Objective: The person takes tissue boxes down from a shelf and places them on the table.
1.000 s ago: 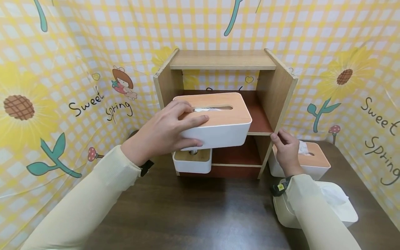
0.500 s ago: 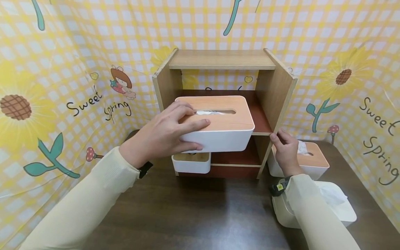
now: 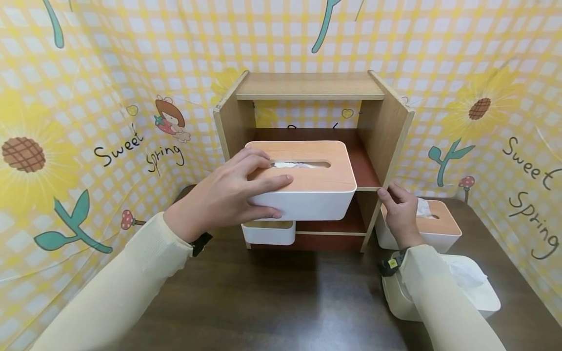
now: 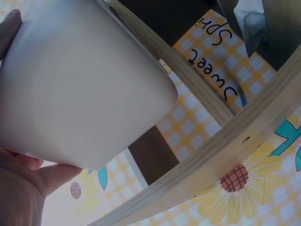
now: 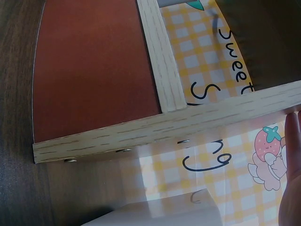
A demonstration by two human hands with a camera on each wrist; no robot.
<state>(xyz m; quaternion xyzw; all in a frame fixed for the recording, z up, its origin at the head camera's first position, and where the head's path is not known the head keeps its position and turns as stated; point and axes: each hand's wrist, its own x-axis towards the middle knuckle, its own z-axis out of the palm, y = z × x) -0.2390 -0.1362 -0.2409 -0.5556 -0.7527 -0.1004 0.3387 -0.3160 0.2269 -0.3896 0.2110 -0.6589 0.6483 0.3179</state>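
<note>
My left hand (image 3: 224, 187) grips a white tissue box (image 3: 307, 204) with a wood-look lid by its left end, thumb low on the front and fingers over the lid. White tissue shows inside its slot. The box is held before the middle of a wooden shelf unit (image 3: 392, 141); in the left wrist view its plain white surface (image 4: 84, 84) fills much of the frame. My right hand (image 3: 401, 212) touches the outer side of the unit's right panel near the front edge. A smaller white box (image 3: 270, 234) juts from the lower left compartment, partly hidden under the held box.
Right of the unit, a second wood-lidded tissue box (image 3: 439, 226) stands on the dark table (image 3: 263, 297). Nearer, a cream tissue box (image 3: 404, 302) is partly covered by my right forearm. Yellow checked cloth (image 3: 175, 48) surrounds the table at the back and sides.
The held tissue box has come down with my left hand and now covers more of the smaller box below. My right hand stays at the panel.
</note>
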